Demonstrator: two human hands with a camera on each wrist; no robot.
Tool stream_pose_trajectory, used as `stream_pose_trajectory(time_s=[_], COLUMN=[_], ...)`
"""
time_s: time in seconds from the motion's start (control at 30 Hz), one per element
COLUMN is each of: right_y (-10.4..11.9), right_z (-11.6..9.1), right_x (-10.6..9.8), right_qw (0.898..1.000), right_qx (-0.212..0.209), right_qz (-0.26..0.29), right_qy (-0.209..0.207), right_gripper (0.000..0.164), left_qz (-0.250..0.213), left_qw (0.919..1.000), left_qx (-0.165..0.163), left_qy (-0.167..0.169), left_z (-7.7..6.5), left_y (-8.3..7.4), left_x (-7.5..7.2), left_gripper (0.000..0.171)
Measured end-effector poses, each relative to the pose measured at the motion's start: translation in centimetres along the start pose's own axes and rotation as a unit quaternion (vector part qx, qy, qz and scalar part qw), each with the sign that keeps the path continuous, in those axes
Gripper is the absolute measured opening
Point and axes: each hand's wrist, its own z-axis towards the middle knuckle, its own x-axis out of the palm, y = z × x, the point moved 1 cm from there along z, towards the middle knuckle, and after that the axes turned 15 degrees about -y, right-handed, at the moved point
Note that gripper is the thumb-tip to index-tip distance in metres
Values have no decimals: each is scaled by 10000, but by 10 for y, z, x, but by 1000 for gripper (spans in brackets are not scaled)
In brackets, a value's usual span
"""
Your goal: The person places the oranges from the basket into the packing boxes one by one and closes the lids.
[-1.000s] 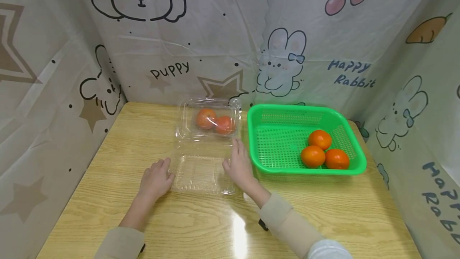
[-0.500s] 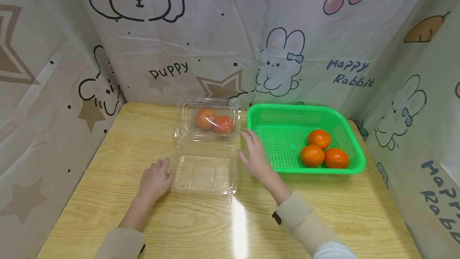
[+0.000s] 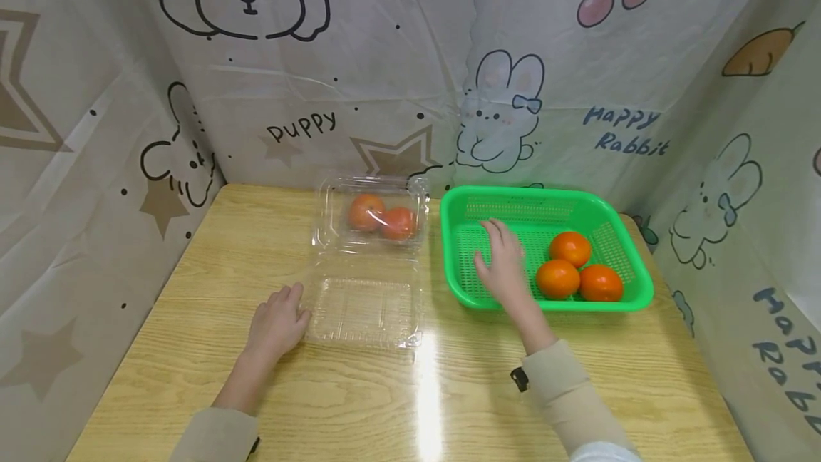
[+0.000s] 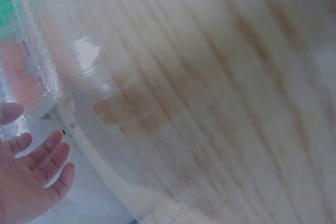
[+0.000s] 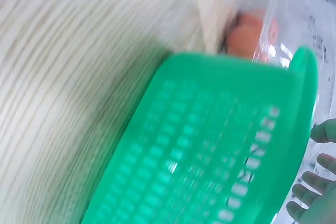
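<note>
A clear plastic clamshell box [image 3: 365, 312] lies opened out on the table. Two round orange fruits [image 3: 367, 212] sit in its far half. My left hand [image 3: 277, 319] rests at the left edge of the near half, fingers loosely bent; the left wrist view shows the same hand [image 4: 37, 177] with nothing in its fingers. Over the left part of a green plastic basket [image 3: 462, 298] is my right hand [image 3: 503, 266], fingers spread and holding nothing. To its right in the basket are three more orange fruits [image 3: 558, 279]. The right wrist view has the basket's wall [image 5: 210, 129] close up.
The wooden table [image 3: 359, 405] runs up to a printed cloth [image 3: 385, 77] that hangs behind and along both sides. The basket's raised rim stands just right of the box, with a narrow strip of table between.
My right hand has left the right edge of the plastic box and moved right, over the basket. My left hand, the box and the fruits stay where they were.
</note>
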Motion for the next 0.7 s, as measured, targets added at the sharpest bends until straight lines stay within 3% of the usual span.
stream_pose_trajectory(time_s=[0.4,0.7], right_y=[-43,-69], right_z=[-2,-7], right_x=[-23,-31], right_qw=[9941,9844], right_qx=[763,1241], right_qz=[-716,-1111], right_qy=[293,568], right_gripper=[57,61], left_qz=[-103,4], left_qw=[9997,10000], left_qx=[33,-32], left_qy=[-205,21], left_z=[-1,0], left_y=[0,1], left_x=[1,1], left_gripper=[33,37])
